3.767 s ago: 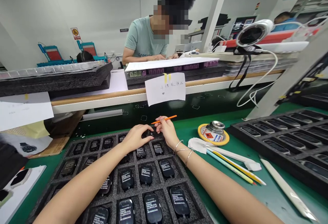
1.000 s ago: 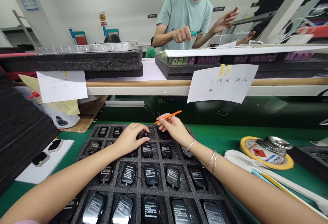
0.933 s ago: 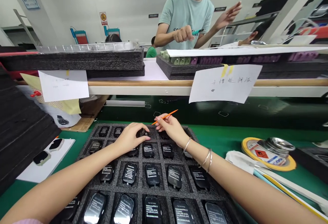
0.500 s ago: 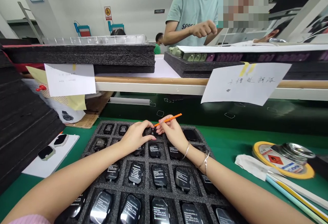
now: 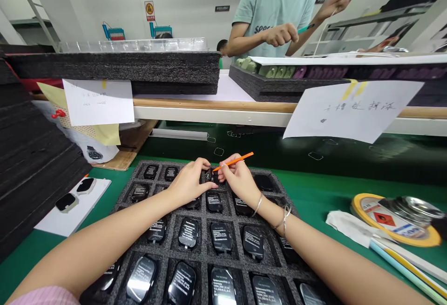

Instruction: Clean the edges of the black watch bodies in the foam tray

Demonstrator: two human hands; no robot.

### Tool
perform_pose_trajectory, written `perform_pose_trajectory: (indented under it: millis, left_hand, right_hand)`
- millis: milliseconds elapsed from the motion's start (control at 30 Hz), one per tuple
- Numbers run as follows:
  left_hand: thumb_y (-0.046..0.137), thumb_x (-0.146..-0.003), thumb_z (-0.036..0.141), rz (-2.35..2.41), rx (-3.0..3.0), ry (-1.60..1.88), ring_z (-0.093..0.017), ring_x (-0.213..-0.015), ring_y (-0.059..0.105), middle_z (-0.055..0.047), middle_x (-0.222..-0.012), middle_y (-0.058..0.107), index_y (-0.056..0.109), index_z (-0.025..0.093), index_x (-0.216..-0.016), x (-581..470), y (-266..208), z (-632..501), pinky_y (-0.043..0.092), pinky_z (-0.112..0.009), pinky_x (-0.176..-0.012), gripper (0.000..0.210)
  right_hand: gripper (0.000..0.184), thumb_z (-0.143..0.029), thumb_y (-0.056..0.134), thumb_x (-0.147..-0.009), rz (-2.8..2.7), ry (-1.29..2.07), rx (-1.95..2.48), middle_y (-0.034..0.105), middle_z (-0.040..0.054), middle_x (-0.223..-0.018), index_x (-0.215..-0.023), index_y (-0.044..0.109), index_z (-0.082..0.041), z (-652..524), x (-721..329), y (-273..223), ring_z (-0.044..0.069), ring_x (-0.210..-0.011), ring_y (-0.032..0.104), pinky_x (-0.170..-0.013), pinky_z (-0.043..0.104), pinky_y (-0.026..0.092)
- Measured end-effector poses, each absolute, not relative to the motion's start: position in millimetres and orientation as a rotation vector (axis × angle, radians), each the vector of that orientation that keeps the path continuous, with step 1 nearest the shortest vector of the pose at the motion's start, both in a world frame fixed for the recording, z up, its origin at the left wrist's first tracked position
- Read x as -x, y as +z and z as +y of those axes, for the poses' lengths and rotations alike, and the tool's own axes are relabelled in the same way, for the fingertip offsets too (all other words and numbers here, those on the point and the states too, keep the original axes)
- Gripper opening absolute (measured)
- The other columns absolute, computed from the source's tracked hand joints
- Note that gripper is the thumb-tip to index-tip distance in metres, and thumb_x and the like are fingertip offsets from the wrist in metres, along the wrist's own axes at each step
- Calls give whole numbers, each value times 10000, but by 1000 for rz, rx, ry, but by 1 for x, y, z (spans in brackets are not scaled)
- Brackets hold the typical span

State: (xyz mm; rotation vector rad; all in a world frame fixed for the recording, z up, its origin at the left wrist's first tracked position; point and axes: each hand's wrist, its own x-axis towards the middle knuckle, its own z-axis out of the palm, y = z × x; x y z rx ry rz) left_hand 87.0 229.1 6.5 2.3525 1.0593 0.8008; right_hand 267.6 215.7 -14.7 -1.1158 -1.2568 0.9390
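At the far edge of a dark foam tray (image 5: 206, 215), my left hand (image 5: 191, 181) is closed around a small black watch body (image 5: 209, 175), thumb on the near side and fingers on the far side. My right hand (image 5: 239, 177) pinches a thin orange pointed stick (image 5: 233, 161). The stick's tip points down-left and meets the watch body between my two hands; the exact contact is too small to tell. Other watch bodies with lit text screens lie face up in the tray's compartments, among them one (image 5: 188, 232) below my left hand.
Two watches lie on a white board (image 5: 82, 207) at left, beside stacked black foam (image 5: 35, 179). Yellow tape (image 5: 361, 200), a metal-topped container (image 5: 415, 209) and a white cloth (image 5: 345, 226) sit at right. A shelf (image 5: 223, 111) crosses ahead; a co-worker (image 5: 275, 11) stands behind it.
The view has shifted slightly. My hands stay at the same watch body, with the orange stick still at it. The co-worker's raised hand now shows more plainly at upper right.
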Motion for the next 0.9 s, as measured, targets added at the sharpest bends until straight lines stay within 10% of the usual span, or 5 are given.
perform_pose_trajectory:
  millis: [900]
  left_hand:
    - [803,-819,228,1027,-2418,737,-279,-1149,593,-67,-1199,671,567,198,-1174,-87,4,228,459,-420,-1002,427]
  right_hand:
    - [496,-620,698,-816,-1303,917,1115,615,-29,-648,-873,449,-195,214,-269,-17,132,-537,619,-541,273,560]
